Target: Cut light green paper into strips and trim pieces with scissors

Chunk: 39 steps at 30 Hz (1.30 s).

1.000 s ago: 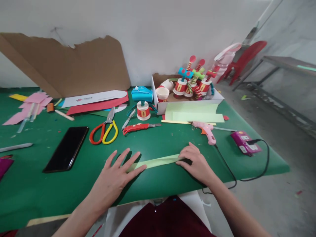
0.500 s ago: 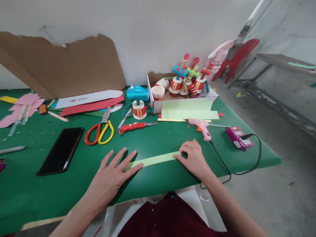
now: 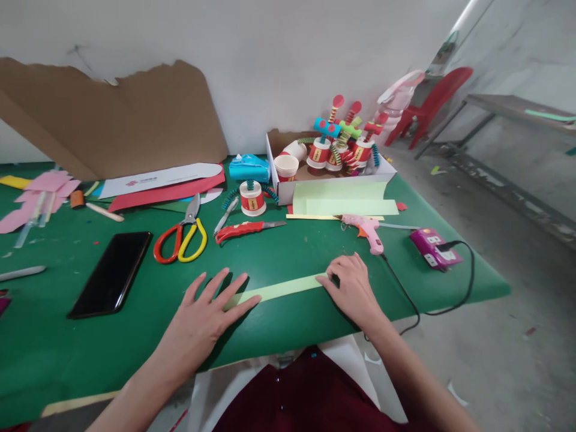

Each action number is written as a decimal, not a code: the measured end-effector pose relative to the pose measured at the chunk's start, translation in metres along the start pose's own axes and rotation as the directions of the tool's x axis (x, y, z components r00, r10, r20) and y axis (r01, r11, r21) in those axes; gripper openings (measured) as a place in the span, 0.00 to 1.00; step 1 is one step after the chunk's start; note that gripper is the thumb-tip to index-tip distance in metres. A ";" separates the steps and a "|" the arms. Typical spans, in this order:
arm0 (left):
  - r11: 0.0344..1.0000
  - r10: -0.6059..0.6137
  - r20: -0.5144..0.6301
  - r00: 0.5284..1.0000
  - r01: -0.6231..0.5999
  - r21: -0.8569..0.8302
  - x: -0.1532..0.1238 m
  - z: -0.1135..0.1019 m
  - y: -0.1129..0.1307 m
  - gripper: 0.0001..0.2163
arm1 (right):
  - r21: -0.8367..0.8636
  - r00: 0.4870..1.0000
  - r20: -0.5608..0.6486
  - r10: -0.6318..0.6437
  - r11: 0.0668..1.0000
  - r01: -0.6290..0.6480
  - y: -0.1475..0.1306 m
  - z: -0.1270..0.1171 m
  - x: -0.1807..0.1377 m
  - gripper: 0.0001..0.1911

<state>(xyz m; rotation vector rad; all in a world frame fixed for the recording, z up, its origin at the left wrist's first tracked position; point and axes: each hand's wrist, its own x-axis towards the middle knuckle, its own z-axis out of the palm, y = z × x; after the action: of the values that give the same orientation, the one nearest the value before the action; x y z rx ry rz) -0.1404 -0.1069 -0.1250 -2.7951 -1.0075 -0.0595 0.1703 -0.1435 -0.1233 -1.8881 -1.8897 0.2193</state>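
Note:
A long light-green paper strip (image 3: pixel 281 288) lies flat on the green table (image 3: pixel 279 252) near its front edge. My left hand (image 3: pixel 204 315) rests flat on the strip's left end, fingers spread. At the strip's right end, my right hand (image 3: pixel 353 288) presses down with fingers curled together on the paper. Just beyond the right hand lies a pink glue gun (image 3: pixel 366 231) with a black cord.
Red-and-yellow scissors (image 3: pixel 180 237), a red utility knife (image 3: pixel 245 229), a black phone (image 3: pixel 110 273) and a purple power adapter (image 3: pixel 435 251) lie on the table. A white box (image 3: pixel 335 174) of paper-cup crafts, light-green sheets (image 3: pixel 344 198), cardboard (image 3: pixel 117 120) and pink paper (image 3: pixel 36 192) sit behind.
My right hand has slid slightly left along the strip, and the view has shifted a little. The left hand stays flat on the strip's left end.

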 end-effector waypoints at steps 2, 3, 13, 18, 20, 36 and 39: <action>1.000 0.004 0.005 1.000 -0.004 0.004 0.000 0.000 0.000 0.29 | 0.003 1.000 -0.007 -0.002 1.000 0.002 0.000 0.000 0.000 0.15; 1.000 0.007 0.010 1.000 -0.007 0.005 0.000 0.000 0.000 0.29 | 0.003 1.000 -0.012 -0.001 1.000 0.001 0.000 0.001 0.000 0.15; 1.000 0.026 0.016 1.000 -0.026 0.006 0.001 -0.006 0.006 0.27 | -0.059 0.999 -0.030 0.027 0.998 -0.028 0.000 0.003 -0.003 0.16; 1.000 0.021 -0.052 0.998 -0.021 0.001 0.002 -0.011 0.020 0.23 | -0.103 0.996 -0.083 0.045 0.993 -0.054 0.014 -0.003 -0.003 0.13; 1.000 0.015 -0.050 0.999 -0.015 -0.001 0.003 -0.011 0.021 0.22 | -0.119 0.989 -0.143 0.045 0.991 -0.062 0.012 -0.007 -0.005 0.09; 0.999 -0.018 -0.085 0.996 0.014 -0.050 0.001 -0.003 0.014 0.23 | 0.094 0.770 0.426 -0.475 0.870 0.484 -0.080 0.026 -0.030 0.46; 0.998 -0.022 -0.091 0.996 0.017 -0.055 0.000 -0.002 0.014 0.26 | 0.086 0.769 0.430 -0.473 0.869 0.487 -0.074 0.022 -0.030 0.46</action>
<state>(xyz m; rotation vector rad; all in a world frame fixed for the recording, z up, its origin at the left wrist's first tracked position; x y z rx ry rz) -0.1317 -0.1183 -0.1256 -2.8025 -1.0271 -0.2185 0.0927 -0.1715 -0.1180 -1.3694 -2.6249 0.4811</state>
